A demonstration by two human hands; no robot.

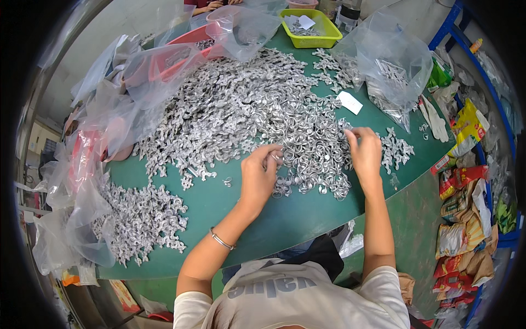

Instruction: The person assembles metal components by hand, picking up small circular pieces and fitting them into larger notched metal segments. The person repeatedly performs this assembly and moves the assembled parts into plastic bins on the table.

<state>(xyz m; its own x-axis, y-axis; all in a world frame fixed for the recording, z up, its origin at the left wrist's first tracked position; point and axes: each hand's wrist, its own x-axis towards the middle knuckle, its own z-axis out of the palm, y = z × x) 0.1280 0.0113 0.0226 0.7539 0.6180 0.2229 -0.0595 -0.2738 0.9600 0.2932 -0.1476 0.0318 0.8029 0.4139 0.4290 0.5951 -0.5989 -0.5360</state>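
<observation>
While both hands work at the near edge of the big pile of small silver metal pieces (257, 109), the left hand (258, 175) has its fingers curled in, pinching a few of the little ring-shaped pieces at its fingertips. The right hand (364, 153) rests on the pile just to the right, fingers bent down onto the pieces; I cannot tell if it has hold of one. The pile lies across the middle of the round green table (285, 219). A smaller heap of the same pieces (139, 219) sits near the left edge, well apart from the hands. A thin bracelet (222, 240) is on the left wrist. Clear plastic bags (82, 181) are bunched up along the left side, and another clear bag (392, 60) sits far to the right. A yellow-green tray (323, 30) stands at the far side. Colourful packets (466, 181) lie off to the right of the table.
</observation>
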